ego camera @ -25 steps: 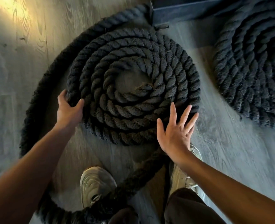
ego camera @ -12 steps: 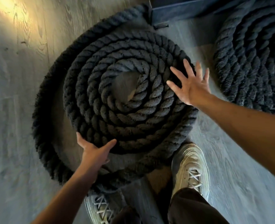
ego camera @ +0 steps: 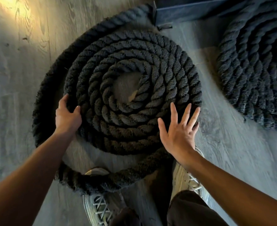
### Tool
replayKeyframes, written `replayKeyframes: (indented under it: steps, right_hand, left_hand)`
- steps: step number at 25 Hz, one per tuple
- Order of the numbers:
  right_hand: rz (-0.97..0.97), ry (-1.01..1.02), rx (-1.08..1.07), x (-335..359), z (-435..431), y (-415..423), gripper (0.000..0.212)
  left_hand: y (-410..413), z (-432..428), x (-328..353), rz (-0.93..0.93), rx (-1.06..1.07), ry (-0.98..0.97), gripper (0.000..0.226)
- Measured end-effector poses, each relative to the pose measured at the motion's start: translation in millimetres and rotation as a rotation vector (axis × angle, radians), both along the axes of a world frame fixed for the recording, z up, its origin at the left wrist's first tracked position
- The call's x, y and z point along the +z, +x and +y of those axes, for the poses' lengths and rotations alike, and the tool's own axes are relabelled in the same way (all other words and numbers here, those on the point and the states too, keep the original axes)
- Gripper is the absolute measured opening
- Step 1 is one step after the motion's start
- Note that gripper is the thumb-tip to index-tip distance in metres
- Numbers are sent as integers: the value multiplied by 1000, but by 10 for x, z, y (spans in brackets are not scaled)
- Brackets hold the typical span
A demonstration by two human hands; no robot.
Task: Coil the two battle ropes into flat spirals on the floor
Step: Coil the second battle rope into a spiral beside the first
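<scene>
A person crouched over a grey wood-grain floor (ego camera: pixel 12 79) turns the near battle rope (ego camera: pixel 134 51), now wound into a flat spiral of about five turns, with its frayed end lying in the bare centre. The left hand (ego camera: pixel 67 116) grips the spiral's outer turn on the left edge, thumb on top and fingers curled over the rim. The right hand (ego camera: pixel 178 131) lies spread wide and flat on the near right edge, holding nothing.

Half a second earlier the hands were elsewhere on the rim, the left at the near edge and the right reaching to the far right side. Both have since come back to the places they held a second ago. That suggests the person has finished one turning stroke of the whole coil and is set for another.

The unwound tail (ego camera: pixel 101 180) leaves a dark metal base (ego camera: pixel 175 12) at the far side. It sweeps round the left of the spiral and passes over the left shoe (ego camera: pixel 98 209), with a gap of floor between it and the coil on the left and near sides. By the look of it that last loop is all that remains to draw in. It may snag on the left shoe or the right shoe (ego camera: pixel 185 178) as it tightens.

The second battle rope (ego camera: pixel 255 70) lies well apart at the far right, already coiled and partly cut off by the frame.
</scene>
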State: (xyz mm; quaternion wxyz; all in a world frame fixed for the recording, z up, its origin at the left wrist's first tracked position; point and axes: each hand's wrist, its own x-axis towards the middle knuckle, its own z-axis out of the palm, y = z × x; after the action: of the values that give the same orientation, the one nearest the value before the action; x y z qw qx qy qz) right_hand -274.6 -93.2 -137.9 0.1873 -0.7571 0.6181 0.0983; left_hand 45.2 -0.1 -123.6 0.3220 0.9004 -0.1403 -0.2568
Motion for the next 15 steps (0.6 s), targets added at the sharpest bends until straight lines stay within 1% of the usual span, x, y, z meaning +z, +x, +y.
replayKeyframes:
  steps: [2, 4, 6, 8, 10, 12, 14, 15]
  right_hand:
    - [14, -12, 13, -10, -123, 24, 76]
    - [2, -44, 34, -9, -331, 5, 75]
    - [-13, -72, 104, -10, -609, -55, 71]
    - [-19, -67, 194, -6, -943, -101, 69]
    - [18, -56, 267, 14, -1225, -112, 72]
    - [60, -63, 276, 25, -1335, -107, 75]
    - [25, -87, 179, 22, -1188, -96, 71]
    - [-25, -87, 91, 18, -1018, -80, 69]
  left_hand:
    - [-21, 49, -23, -12, -4, 5, 65]
    - [-74, 163, 38, 45, 28, 9, 72]
    - [-149, 334, 63, 95, 47, 92, 76]
    - [-342, 456, 102, 111, -4, 195, 68]
    - [-519, 477, 126, 86, -128, 289, 60]
    - [-567, 427, 188, 12, -278, 437, 58]
    - [-521, 332, 289, -209, -448, 581, 61]
    - [-484, 266, 329, -331, -537, 590, 64]
